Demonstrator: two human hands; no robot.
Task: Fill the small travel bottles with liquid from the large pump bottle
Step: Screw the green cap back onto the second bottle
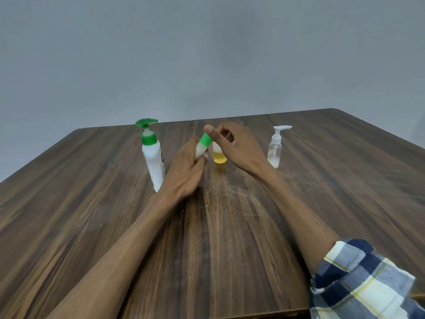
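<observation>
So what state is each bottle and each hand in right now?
Large pump bottle: upright on the table, green pump on, untouched.
Small green-capped bottle: tilted, off-white liquid inside, cap on.
Left hand: holds that bottle's body.
Right hand: fingers at the green cap.
Yellow-liquid bottle: standing, partly full, top hidden behind the right hand.
Clear pump bottle: standing, white pump on, some liquid at the bottom.

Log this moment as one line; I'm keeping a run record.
left hand: holds green-capped small bottle | right hand: thumb on its cap | large pump bottle: upright, left | clear pump bottle: right, untouched
</observation>
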